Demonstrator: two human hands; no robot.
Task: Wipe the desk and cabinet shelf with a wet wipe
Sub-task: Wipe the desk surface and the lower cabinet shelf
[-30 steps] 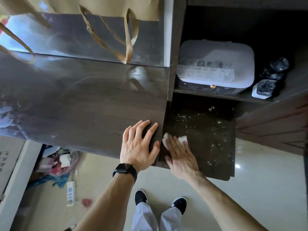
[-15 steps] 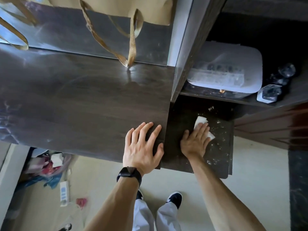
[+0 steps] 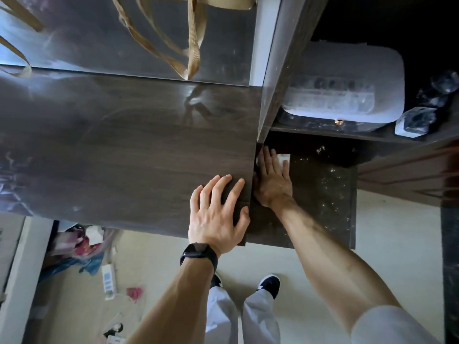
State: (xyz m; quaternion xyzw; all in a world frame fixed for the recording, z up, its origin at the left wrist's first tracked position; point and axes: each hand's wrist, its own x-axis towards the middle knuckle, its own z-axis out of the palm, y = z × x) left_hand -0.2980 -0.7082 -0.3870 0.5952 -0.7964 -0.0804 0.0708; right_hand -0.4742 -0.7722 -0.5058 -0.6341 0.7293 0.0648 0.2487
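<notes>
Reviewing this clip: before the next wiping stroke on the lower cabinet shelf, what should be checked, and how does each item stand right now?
1. Wet wipe under the right hand: ok, the fingers lie flat on it.
2. Wipe touching the lower shelf: ok, at its rear left corner.
3. Left hand braced: ok, flat on the desk by its right edge.
4. Shelf clean: not ok, pale specks lie right of the wiping hand.
5. Path to the specks free: ok, nothing stands between.
6. Wipe wet enough: cannot tell.
</notes>
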